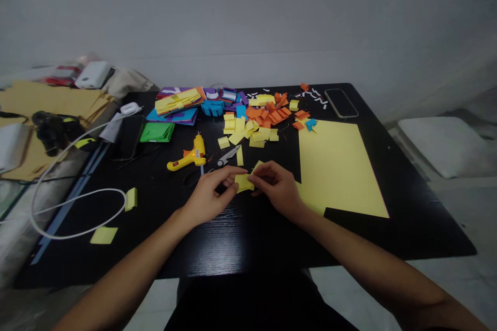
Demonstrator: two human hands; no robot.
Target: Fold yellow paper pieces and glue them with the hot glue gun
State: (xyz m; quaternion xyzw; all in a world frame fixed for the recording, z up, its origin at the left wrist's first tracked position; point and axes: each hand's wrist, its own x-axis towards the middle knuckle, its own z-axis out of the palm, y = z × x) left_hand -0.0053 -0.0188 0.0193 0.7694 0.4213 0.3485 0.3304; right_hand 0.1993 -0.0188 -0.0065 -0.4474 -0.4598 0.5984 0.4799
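Note:
Both my hands meet at the middle of the black table (240, 238) over a small yellow paper piece (244, 182). My left hand (212, 194) pinches its left edge with the fingers closed on it. My right hand (276, 186) grips the right side, fingers curled round the paper. A large yellow sheet (337, 165) with a cut corner lies just right of my right hand. Scissors (227, 156) and a yellow glue gun (190, 158) lie just beyond my hands.
Piles of cut yellow (248, 129), orange (275, 111), blue and purple paper pieces sit at the back. Green paper (157, 132) and a stack of coloured sheets (178, 103) lie back left. A phone (340, 102) is back right. A white cable (77, 201) loops at the left.

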